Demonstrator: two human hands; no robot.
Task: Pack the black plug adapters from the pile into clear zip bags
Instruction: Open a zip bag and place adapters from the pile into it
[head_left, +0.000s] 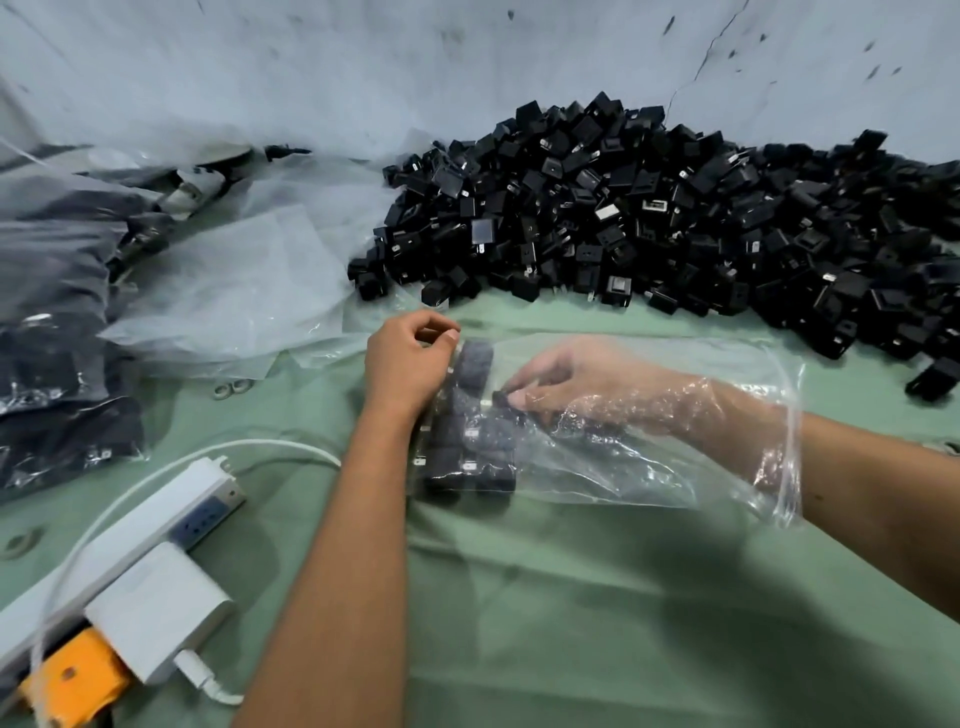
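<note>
Head view: right hand inside the zip bag pinches one adapter, left hand grips the bag's end; a big pile remains

Both forearms are bare right up to the frame edge, with no sleeve, watch or band showing on either. The left hand has short-trimmed nails and no ring. The right hand, blurred behind clear plastic, seems equally bare of rings
</note>
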